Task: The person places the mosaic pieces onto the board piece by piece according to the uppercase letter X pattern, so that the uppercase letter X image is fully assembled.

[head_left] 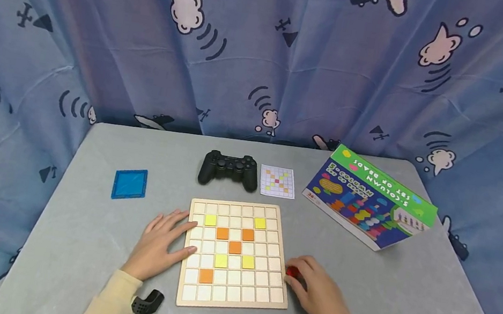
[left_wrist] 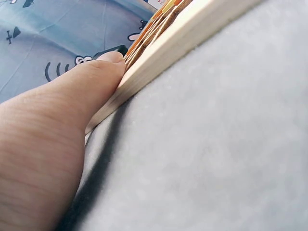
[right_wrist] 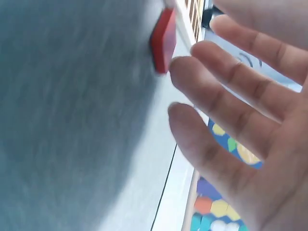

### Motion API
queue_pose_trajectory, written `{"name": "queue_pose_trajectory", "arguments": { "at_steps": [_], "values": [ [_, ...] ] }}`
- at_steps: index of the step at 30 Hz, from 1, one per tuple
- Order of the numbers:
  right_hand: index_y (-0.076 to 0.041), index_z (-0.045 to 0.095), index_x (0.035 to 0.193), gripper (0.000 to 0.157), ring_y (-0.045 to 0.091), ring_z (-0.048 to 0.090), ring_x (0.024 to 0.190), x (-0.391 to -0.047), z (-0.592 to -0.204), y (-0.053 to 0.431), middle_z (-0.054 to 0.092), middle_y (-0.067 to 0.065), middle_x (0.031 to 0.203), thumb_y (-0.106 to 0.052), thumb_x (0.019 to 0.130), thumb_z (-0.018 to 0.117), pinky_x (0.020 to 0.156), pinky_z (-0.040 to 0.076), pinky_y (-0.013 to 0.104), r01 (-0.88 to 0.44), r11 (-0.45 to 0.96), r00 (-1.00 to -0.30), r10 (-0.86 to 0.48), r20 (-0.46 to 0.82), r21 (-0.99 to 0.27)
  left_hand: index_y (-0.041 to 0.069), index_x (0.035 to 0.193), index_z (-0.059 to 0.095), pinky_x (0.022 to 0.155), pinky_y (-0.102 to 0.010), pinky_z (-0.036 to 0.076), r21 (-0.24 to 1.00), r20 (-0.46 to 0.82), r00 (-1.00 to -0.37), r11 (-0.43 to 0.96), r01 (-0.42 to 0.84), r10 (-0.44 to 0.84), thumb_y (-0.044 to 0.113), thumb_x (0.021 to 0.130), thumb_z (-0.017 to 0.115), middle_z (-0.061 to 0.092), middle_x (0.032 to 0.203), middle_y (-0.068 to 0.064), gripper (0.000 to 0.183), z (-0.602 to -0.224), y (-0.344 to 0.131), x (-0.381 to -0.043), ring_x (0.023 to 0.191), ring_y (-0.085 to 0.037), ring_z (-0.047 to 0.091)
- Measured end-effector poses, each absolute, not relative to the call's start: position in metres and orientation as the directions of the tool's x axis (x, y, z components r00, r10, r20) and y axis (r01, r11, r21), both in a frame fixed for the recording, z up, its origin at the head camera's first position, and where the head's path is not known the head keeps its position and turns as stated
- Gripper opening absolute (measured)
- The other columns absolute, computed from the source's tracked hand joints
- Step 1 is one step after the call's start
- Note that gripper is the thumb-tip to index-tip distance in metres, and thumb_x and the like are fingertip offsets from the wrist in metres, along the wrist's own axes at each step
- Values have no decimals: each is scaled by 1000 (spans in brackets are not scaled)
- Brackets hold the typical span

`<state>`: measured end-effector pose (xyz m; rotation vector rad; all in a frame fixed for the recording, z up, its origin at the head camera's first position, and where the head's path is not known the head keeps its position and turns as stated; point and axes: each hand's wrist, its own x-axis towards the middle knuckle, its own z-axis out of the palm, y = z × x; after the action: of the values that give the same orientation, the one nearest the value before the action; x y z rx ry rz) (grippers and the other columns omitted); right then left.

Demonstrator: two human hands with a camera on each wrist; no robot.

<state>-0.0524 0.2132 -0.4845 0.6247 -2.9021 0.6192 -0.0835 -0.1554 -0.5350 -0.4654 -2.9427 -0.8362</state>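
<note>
A square wooden grid board with white cells lies on the table, holding several yellow tiles and orange tiles. My left hand rests against the board's left edge, thumb and fingertips over the rim. In the left wrist view the thumb lies along the wooden side. Right of the board, my right hand is over a red tile, its fingers loosely bent. The right wrist view shows the red tile beside the board's edge, just off the fingertips.
Behind the board sit a black game controller and a small pattern card. A blue tray is at the left. At the back right lies a colourful box. A patterned blue curtain hangs along the table's far edge.
</note>
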Motion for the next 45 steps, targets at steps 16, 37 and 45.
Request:
{"name": "queue_pose_trajectory", "arguments": {
  "at_steps": [16,37,45],
  "values": [
    [-16,67,105,31,8,62,88,-53,-488,220,61,-5,100,-13,77,80,74,56,31,-362,874,-932,-338,131,-325,28,138,52,118,-47,11,500,133,-952,810,306,277,60,87,57,37,152,1,60,-536,-156,-84,143,-22,26],
    [-10,66,108,34,11,62,86,-51,-488,221,62,-2,97,-10,77,80,73,55,34,-363,885,-931,-334,146,-293,28,138,52,118,-48,11,509,124,-953,807,300,277,60,87,58,37,152,2,60,-534,-154,-83,144,-22,26],
    [-13,66,109,35,8,62,87,-50,-477,211,63,-4,100,-10,77,80,73,56,31,-397,848,-917,-351,189,-351,28,138,52,118,-48,12,507,128,-954,809,297,270,59,87,58,37,152,2,60,-533,-154,-83,143,-22,26]
  ]
}}
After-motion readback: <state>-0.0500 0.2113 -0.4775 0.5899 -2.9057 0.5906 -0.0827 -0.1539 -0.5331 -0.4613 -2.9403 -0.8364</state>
